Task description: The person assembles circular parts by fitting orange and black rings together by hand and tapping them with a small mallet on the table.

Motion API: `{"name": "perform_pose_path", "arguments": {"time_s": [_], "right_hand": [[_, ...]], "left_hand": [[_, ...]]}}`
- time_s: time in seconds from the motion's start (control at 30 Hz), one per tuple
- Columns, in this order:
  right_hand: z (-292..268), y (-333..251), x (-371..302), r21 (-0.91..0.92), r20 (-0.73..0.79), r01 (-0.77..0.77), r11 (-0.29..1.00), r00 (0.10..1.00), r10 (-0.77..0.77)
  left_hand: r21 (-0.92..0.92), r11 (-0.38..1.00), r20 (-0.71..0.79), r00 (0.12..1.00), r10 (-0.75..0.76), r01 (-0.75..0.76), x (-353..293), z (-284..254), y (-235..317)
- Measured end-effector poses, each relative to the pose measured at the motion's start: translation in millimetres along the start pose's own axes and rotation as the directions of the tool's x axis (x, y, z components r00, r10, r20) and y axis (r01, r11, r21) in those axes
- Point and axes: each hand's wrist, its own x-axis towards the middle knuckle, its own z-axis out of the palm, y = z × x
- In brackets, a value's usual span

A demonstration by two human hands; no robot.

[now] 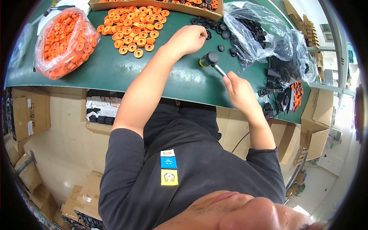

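My right hand (238, 89) is wrapped round the handle of a small mallet (209, 59). Its head is black with a yellow face and sits low over the green table. Farther forward, my left hand (191, 39) has its fingers curled in beside some loose black round caps (225, 34). Whatever those fingers hold, if anything, is hidden by the hand. To the left of that arm lies a heap of orange spool-like wheels (134, 27). Two single black caps (221, 48) rest between the mallet and a clear plastic bag (281, 42) holding more black parts.
A bulging clear bag of orange wheels (63, 46) stands at the left. Along the far edge is a cardboard tray (153, 5) with orange and black parts. Black cables with adapters (274, 82) and small orange parts (297, 94) lie at the right, near an open carton (317, 115).
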Motion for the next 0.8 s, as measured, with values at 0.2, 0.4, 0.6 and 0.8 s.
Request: {"name": "perform_pose_path", "arguments": {"time_s": [0.2, 0.4, 0.6, 0.8], "right_hand": [[-23, -8, -10, 0.099, -0.062, -0.081, 0.992, 0.994, 0.088], [-6, 17, -3, 0.000, -0.037, -0.030, 1.000, 0.999, 0.030], [-12, 6, 0, 0.117, -0.081, -0.084, 0.990, 0.992, 0.094], [-11, 11, 9, 0.032, -0.024, -0.035, 0.999, 0.999, 0.036]], "left_hand": [[0.001, 1.000, -0.007, 1.000, -0.026, 0.026, -3, -1, -2], [0.007, 1.000, -0.006, 1.000, -0.018, 0.018, -1, 0, -2], [0.022, 0.999, -0.001, 1.000, -0.024, 0.024, -1, -2, -2], [0.009, 1.000, 0.000, 1.000, -0.021, 0.021, -2, -2, -2]]}}
